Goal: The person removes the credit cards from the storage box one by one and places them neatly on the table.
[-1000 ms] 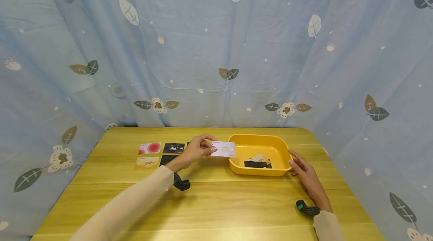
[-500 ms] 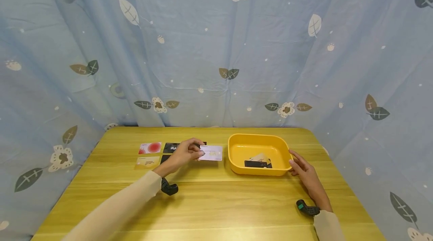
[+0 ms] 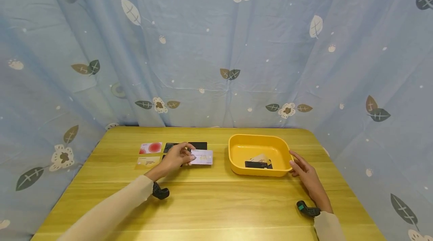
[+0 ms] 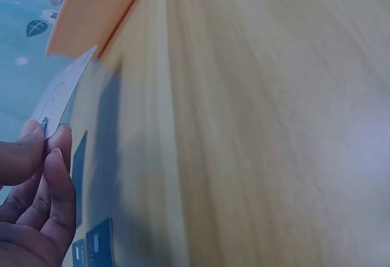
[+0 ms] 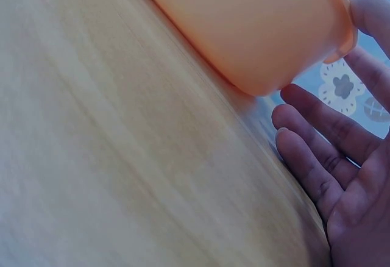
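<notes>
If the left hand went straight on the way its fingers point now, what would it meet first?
Probably the left side of the yellow, rounded rectangular tub, with the pale lilac rectangular card in the left hand touching first. Its height is unclear, so it might instead pass over the rim.

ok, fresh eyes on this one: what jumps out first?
Probably the yellow tray, right of centre on the wooden table, with a few cards inside and the right hand touching its right end. Then the pale card, pinched in the left hand above the table, left of the tray. A blue patterned curtain fills the background.
</notes>
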`<action>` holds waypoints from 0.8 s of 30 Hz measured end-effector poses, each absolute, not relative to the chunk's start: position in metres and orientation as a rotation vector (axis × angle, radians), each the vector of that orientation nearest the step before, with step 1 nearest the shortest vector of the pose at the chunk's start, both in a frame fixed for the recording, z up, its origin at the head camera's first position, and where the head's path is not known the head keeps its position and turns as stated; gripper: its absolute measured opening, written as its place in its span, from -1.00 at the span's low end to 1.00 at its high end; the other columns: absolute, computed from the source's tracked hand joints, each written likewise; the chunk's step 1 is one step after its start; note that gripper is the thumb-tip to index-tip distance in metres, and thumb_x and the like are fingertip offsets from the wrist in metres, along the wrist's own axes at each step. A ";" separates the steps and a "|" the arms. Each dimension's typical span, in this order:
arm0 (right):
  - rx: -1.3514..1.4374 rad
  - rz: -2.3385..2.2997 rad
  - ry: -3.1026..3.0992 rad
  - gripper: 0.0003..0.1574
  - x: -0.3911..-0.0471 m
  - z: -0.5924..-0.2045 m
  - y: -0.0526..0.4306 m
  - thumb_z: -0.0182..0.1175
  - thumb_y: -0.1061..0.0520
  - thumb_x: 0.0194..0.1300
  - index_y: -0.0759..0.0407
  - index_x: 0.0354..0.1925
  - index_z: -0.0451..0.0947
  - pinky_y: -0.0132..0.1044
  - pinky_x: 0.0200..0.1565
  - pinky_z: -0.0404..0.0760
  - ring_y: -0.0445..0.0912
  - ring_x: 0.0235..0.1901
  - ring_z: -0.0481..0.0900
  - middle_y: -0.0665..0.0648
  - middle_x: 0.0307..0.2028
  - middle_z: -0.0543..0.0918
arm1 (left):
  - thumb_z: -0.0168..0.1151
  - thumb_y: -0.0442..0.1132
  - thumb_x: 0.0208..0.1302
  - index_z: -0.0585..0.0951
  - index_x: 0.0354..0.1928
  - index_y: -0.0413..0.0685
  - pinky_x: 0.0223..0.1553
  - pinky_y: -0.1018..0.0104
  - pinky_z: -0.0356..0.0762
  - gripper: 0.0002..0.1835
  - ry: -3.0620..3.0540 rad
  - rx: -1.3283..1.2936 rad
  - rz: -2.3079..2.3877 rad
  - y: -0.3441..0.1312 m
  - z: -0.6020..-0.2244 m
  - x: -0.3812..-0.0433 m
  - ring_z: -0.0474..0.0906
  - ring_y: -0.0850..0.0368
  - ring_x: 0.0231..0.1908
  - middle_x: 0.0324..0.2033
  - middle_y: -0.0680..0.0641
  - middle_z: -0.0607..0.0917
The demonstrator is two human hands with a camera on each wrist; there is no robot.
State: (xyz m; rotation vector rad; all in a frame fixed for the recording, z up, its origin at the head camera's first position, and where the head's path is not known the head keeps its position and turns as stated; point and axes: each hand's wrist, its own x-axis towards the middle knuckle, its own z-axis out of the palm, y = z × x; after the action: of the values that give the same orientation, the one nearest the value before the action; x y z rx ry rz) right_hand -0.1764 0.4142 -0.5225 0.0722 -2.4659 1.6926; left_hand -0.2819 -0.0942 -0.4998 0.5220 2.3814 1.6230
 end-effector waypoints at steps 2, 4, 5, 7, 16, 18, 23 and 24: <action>0.074 1.693 -2.460 -0.30 -0.180 -0.529 0.418 0.05 0.01 0.63 0.11 0.59 0.18 -0.24 -0.10 0.69 0.10 -0.13 0.65 0.46 0.23 0.49 | 0.34 -0.37 0.40 0.58 0.18 -0.16 -0.28 0.03 0.69 -0.66 2.379 0.500 1.621 -0.096 -0.502 -0.282 0.68 -0.19 -0.34 -0.27 -0.17 0.66; 0.071 1.691 -2.458 -0.31 -0.183 -0.536 0.422 0.05 0.00 0.64 0.07 0.60 0.18 -0.26 -0.11 0.69 0.07 -0.13 0.65 0.45 0.24 0.49 | 0.34 -0.38 0.39 0.58 0.18 -0.16 -0.29 0.07 0.69 -0.65 2.377 0.482 1.621 -0.097 -0.504 -0.281 0.68 -0.16 -0.35 -0.27 -0.17 0.67; 0.067 1.690 -2.459 -0.31 -0.185 -0.539 0.423 0.05 -0.01 0.64 0.04 0.60 0.18 -0.26 -0.11 0.69 0.06 -0.13 0.65 0.44 0.25 0.49 | 0.34 -0.39 0.39 0.58 0.18 -0.17 -0.30 0.08 0.69 -0.65 2.380 0.480 1.621 -0.098 -0.505 -0.281 0.68 -0.15 -0.36 -0.28 -0.17 0.67; 0.060 1.690 -2.460 -0.30 -0.187 -0.543 0.426 0.05 -0.03 0.64 -0.01 0.60 0.18 -0.28 -0.11 0.68 0.02 -0.12 0.65 0.41 0.26 0.50 | 0.35 -0.40 0.38 0.59 0.17 -0.18 -0.33 0.12 0.69 -0.65 2.393 0.474 1.618 -0.099 -0.507 -0.282 0.67 -0.11 -0.38 -0.29 -0.16 0.67; 0.066 1.705 -2.446 -0.30 -0.186 -0.544 0.427 0.05 -0.05 0.63 -0.04 0.60 0.18 -0.29 -0.11 0.68 0.00 -0.13 0.64 0.40 0.27 0.49 | 0.38 -0.41 0.34 0.62 0.14 -0.21 -0.31 0.19 0.68 -0.65 2.519 0.455 1.536 -0.102 -0.512 -0.287 0.66 0.01 -0.39 -0.32 -0.11 0.69; 0.067 1.701 -2.448 -0.30 -0.185 -0.542 0.425 0.05 -0.03 0.63 0.00 0.60 0.18 -0.28 -0.11 0.68 0.02 -0.13 0.65 0.43 0.25 0.50 | 0.40 -0.39 0.32 0.65 0.10 -0.18 -0.29 0.22 0.66 -0.67 2.578 0.459 1.488 -0.103 -0.513 -0.288 0.63 0.06 -0.38 -0.33 -0.07 0.68; 0.088 1.701 -2.434 -0.32 -0.185 -0.543 0.425 0.05 0.00 0.64 0.02 0.60 0.19 -0.28 -0.12 0.68 0.02 -0.14 0.65 0.43 0.24 0.51 | 0.44 -0.38 0.29 0.68 0.04 -0.13 -0.29 0.26 0.59 -0.71 2.712 0.527 1.366 -0.105 -0.516 -0.290 0.57 0.13 -0.39 -0.36 0.00 0.65; 0.096 1.704 -2.429 -0.32 -0.185 -0.543 0.425 0.05 -0.01 0.64 0.01 0.60 0.19 -0.29 -0.12 0.68 0.01 -0.14 0.65 0.43 0.24 0.51 | 0.45 -0.38 0.28 0.69 0.03 -0.13 -0.28 0.27 0.58 -0.71 2.729 0.543 1.345 -0.105 -0.516 -0.291 0.56 0.14 -0.39 -0.37 0.01 0.64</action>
State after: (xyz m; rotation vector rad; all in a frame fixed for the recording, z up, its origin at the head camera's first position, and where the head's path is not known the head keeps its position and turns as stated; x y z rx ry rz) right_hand -0.1852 0.4252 -0.5428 0.0964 -2.4286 1.7035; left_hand -0.2905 -0.1051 -0.5164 0.5427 2.7294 1.3453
